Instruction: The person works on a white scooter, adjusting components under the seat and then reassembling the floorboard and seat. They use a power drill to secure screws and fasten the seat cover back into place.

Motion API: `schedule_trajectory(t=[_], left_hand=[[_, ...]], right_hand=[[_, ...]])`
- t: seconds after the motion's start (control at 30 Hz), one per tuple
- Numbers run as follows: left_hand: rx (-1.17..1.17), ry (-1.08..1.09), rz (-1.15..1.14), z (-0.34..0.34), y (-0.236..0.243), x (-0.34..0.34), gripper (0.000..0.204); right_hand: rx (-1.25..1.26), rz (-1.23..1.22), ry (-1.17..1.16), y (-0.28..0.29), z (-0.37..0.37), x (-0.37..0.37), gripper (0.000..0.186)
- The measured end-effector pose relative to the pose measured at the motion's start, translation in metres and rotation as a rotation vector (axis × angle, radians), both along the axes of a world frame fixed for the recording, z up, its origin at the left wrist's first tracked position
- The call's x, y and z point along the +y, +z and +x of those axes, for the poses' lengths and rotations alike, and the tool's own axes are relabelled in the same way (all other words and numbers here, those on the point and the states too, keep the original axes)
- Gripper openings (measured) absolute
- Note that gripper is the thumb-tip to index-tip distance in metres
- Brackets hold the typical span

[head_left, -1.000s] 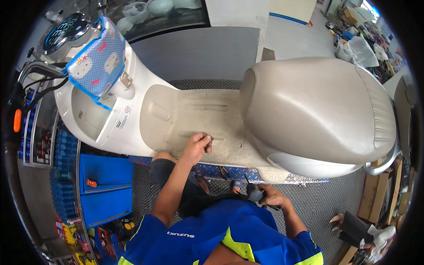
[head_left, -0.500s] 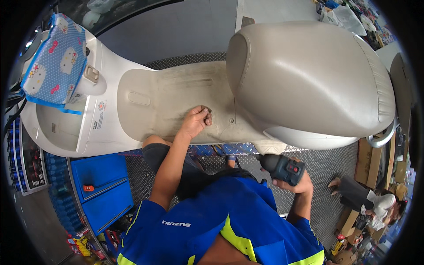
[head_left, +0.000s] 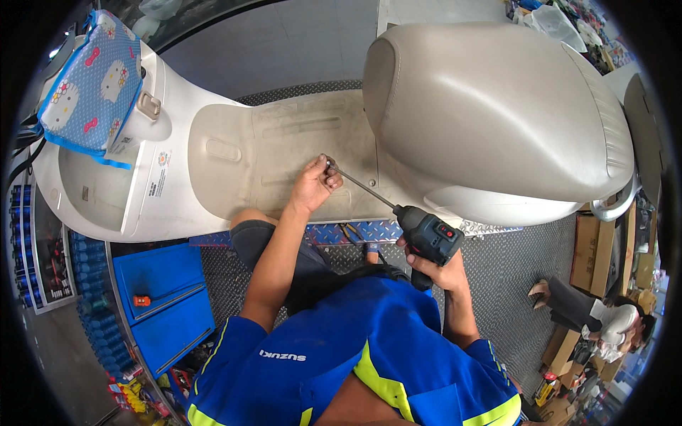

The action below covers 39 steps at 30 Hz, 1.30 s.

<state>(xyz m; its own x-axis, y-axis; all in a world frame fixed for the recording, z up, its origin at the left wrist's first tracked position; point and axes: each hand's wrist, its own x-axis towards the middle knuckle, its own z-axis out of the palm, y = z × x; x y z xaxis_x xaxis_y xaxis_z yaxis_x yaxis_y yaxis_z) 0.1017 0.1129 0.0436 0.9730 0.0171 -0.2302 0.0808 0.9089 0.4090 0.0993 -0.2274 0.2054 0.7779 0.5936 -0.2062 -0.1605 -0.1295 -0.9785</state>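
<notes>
While the right hand [head_left: 435,268] grips the cordless driver [head_left: 428,238] at five o'clock, the left hand [head_left: 315,186] pinches its long bit's tip [head_left: 330,165], seemingly steadying it on the scooter's footboard [head_left: 270,153].

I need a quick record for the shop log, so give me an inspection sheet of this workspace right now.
Surface: beige scooter floorboard, dusty, on a metal tread-plate platform.
Job's things: power driver with a long bit angled to the floorboard; beige seat beside it.
Clutter: blue tool cabinet with a small orange item on top; cardboard boxes at the right.
Hands: left hand pinches the bit tip at the floorboard; right hand grips the driver handle.
Cables: black cables near the handlebar, far left.
Surroundings: a person crouched at the lower right; patterned blue cloth over the front.
</notes>
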Motion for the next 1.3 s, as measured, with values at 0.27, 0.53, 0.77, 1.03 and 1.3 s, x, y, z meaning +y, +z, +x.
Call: schedule_trajectory(t=[0.27, 0.53, 0.77, 1.03, 1.3], left_hand=[[0.026, -0.014, 0.087, -0.004, 0.014, -0.004, 0.028], [0.165, 0.937, 1.867, 0.001, 0.048, -0.072, 0.022], [-0.032, 0.794, 2.146, 0.007, -0.020, -0.079, 0.014], [0.144, 0.806, 2.205, 0.102, 0.016, 0.008, 0.019], [0.339, 0.673, 2.008, 0.235, 0.101, 0.072, 0.027]], right_hand=[[-0.043, -0.050, 0.026, 0.006, -0.005, -0.003, 0.029], [-0.011, 0.023, -0.083, -0.003, -0.005, -0.027, 0.035], [0.037, 0.012, -0.065, 0.008, -0.012, -0.042, 0.038], [0.106, 0.348, 0.237, 0.095, 0.030, -0.035, 0.050], [-0.009, 0.884, 0.195, 0.216, 0.164, 0.052, 0.089]])
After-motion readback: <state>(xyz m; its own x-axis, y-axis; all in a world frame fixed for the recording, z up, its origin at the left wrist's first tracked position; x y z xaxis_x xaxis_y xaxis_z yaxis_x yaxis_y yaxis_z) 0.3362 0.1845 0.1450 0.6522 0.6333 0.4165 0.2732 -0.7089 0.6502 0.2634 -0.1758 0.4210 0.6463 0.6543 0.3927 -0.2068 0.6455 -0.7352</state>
